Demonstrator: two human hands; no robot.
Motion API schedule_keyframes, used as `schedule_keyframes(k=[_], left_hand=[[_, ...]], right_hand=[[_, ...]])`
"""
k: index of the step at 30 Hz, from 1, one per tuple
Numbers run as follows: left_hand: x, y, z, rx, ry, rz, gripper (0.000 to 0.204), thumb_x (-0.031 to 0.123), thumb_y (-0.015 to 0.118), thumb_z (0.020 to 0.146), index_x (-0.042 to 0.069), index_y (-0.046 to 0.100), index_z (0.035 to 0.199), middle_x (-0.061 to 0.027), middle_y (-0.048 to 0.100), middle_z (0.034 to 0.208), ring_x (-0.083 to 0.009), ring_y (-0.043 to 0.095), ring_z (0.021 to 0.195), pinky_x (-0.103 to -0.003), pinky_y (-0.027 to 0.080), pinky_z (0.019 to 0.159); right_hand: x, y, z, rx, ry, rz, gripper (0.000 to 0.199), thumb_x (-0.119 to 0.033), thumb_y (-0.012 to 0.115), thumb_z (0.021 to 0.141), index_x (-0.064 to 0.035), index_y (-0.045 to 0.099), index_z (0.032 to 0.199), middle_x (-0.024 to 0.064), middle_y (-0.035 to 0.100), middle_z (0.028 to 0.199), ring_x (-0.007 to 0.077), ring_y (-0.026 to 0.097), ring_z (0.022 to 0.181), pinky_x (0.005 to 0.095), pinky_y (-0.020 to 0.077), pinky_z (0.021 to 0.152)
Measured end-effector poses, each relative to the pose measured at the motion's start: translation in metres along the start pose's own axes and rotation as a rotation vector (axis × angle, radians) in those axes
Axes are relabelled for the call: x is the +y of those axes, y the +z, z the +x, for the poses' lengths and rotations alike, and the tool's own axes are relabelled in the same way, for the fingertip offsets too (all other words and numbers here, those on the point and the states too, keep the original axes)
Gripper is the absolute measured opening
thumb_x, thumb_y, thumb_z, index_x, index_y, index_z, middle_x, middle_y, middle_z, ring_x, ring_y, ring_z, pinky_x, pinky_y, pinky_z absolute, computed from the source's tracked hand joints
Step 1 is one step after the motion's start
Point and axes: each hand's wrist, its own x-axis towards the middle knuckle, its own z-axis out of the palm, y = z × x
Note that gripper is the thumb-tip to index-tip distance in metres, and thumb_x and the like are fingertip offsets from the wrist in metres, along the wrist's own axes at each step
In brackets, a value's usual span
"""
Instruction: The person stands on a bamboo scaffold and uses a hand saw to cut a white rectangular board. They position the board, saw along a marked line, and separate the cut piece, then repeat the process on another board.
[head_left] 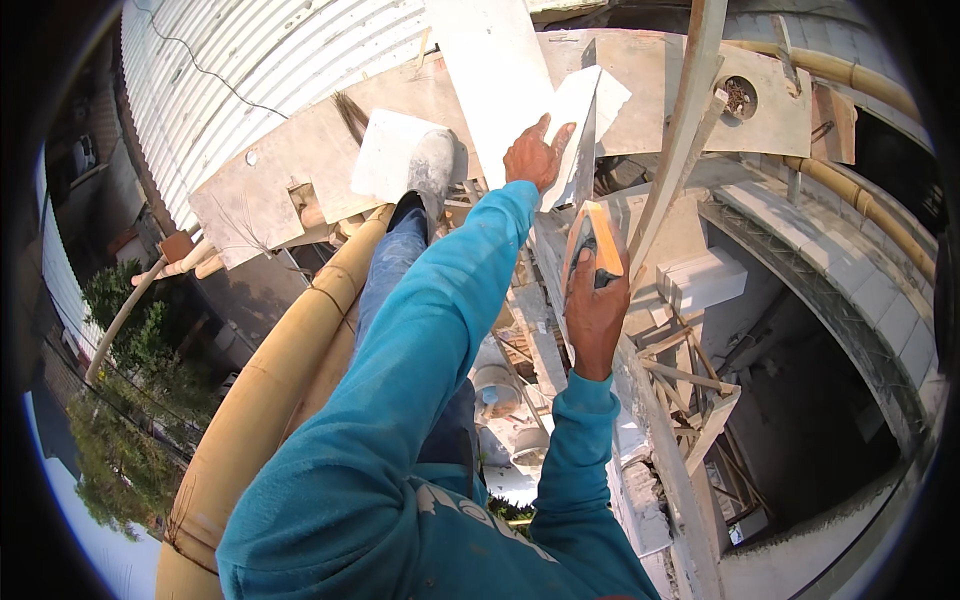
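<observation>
High bamboo scaffold (270, 400); left hand (535, 155) flat on white block (580, 130), right hand (595, 315) gripping orange trowel (600, 245).

A building site high up: bamboo scaffolding poles (270, 390) at seven o'clock, unfinished white block walls (860, 280) at three, timber bracing (690, 390), treetops far below.

Your left arm is reaching far forward and up, fully extended in its blue sleeve, running from the lower left toward the upper centre of the view. Your left hand (537, 152) is lying palm-down with the fingers flattened and the thumb spread out to the side. Your right arm is bending at the elbow and rising more steeply, closer to your body. Your right hand (596, 312) is curling its fingers in a firm grip, knuckles facing you.
</observation>
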Motion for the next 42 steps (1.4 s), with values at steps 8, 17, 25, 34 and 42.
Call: schedule_keyframes(k=[8,17,25,34,42], left_hand=[[-0.01,-0.001,-0.004,0.05,0.0,-0.063,0.068,0.062,0.053,0.094,0.011,0.056,0.14,-0.0238,0.066,0.122,-0.041,0.065,0.109,-0.048,0.05,0.094],[0.013,-0.017,-0.01,-0.113,-0.09,-0.006,0.066,0.061,0.056,0.093,0.013,0.056,0.138,-0.0232,0.069,0.114,-0.0419,0.067,0.101,-0.049,0.052,0.088],[-0.004,-0.004,-0.006,-0.024,0.004,0.005,0.066,0.06,0.056,0.093,0.012,0.056,0.139,-0.0243,0.071,0.101,-0.0429,0.068,0.091,-0.051,0.052,0.084],[-0.003,-0.005,-0.005,0.026,-0.029,0.095,0.069,0.065,0.054,0.092,0.014,0.057,0.139,-0.024,0.072,0.1,-0.042,0.069,0.094,-0.05,0.052,0.087],[0.009,-0.001,-0.005,-0.064,-0.014,0.131,0.07,0.068,0.049,0.093,0.017,0.057,0.14,-0.0222,0.072,0.097,-0.0413,0.068,0.094,-0.051,0.051,0.087]], right_hand=[[-0.01,-0.007,-0.056,0.013,-0.117,0.053,0.051,-0.005,0.053,0.096,-0.0002,0.041,0.145,0.0253,0.054,0.139,0.0375,0.056,0.127,0.0418,0.0448,0.103],[-0.033,0.026,0.071,0.038,-0.109,-0.016,0.045,-0.006,0.055,0.097,-0.001,0.047,0.14,0.0236,0.059,0.13,0.0336,0.06,0.118,0.0427,0.0454,0.102],[-0.007,0.022,0.027,0.059,-0.186,0.044,0.046,-0.004,0.056,0.095,0.0004,0.047,0.14,0.0236,0.059,0.131,0.0316,0.06,0.118,0.0398,0.0472,0.101],[0.009,0.017,-0.042,0.094,-0.259,0.019,0.053,0.001,0.052,0.093,-0.0041,0.043,0.145,0.029,0.058,0.132,0.0393,0.056,0.126,0.0436,0.045,0.104],[-0.005,0.028,0.11,0.161,-0.335,0.023,0.043,-0.004,0.058,0.094,-0.0004,0.05,0.136,0.0213,0.066,0.117,0.0264,0.065,0.104,0.0361,0.0507,0.091]])
